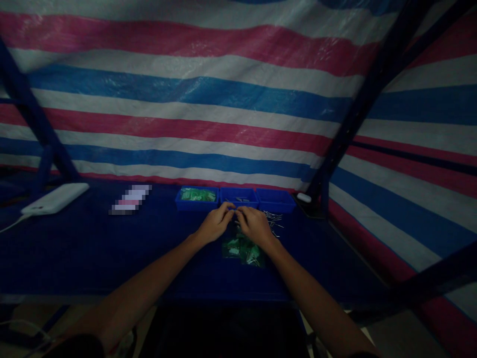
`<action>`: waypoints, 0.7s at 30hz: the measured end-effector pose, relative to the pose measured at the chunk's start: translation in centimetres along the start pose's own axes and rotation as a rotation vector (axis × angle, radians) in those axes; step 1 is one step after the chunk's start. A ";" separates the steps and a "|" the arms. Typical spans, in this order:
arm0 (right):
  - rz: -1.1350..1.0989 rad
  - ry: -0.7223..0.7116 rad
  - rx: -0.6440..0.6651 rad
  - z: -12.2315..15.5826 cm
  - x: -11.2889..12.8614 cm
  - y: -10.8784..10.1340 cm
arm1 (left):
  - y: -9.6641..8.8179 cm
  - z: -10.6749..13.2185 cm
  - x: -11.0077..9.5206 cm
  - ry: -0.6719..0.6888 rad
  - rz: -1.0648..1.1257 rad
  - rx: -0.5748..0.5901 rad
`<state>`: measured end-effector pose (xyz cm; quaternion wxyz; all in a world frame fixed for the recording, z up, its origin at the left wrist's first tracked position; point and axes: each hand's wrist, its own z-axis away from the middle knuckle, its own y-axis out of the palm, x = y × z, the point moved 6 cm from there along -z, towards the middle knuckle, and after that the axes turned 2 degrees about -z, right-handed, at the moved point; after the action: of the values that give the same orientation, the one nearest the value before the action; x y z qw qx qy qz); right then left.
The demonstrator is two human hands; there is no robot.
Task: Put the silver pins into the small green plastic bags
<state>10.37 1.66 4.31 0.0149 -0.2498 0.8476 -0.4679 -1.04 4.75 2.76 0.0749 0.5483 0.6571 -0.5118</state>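
Note:
My left hand point(215, 223) and my right hand point(256, 224) meet above the table, just in front of the middle blue bin point(238, 204). Fingers and thumbs on both are pinched together, fingertips almost touching. Whatever lies between them is too small and dark to make out. Below and between my wrists lie small green bags point(250, 254) with pale, thin pieces showing in them. Loose thin metal pieces point(275, 218) are scattered just beyond my right hand.
The left blue bin point(197, 201) holds green bags; the right blue bin point(276, 200) stands beside the middle one. On the blue table point(93, 253) are a white power strip-like block point(55, 199) with a cable, a blurred-out item point(130, 200) and a small white case point(303, 197). Striped sheeting hangs behind.

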 end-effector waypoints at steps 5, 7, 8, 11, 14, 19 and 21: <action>-0.029 0.057 0.012 -0.1 -0.5 0.0 | 0.0 -0.1 0.0 0.011 0.016 -0.031; -0.018 0.062 0.021 -0.1 -0.5 0.0 | 0.1 -0.1 0.3 0.005 0.032 -0.030; -0.012 0.064 0.022 -0.1 -0.5 0.0 | 0.2 -0.1 0.4 0.005 0.040 -0.027; 0.000 0.068 0.019 -0.1 -0.6 0.0 | 0.4 0.0 0.5 0.021 0.045 -0.010; -0.005 0.074 0.012 -0.1 -0.7 0.0 | 0.5 0.0 0.4 0.029 0.021 -0.003; -0.111 0.078 0.012 -0.1 -0.8 0.0 | 0.0 0.1 0.4 0.009 -0.031 -0.037; -0.188 0.070 0.020 0.0 -0.8 0.0 | -0.2 0.1 0.2 0.004 -0.046 -0.039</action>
<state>11.10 2.01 4.13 -0.0563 -0.3114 0.8156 -0.4844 -1.27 4.86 2.70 0.0725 0.5323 0.6796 -0.4995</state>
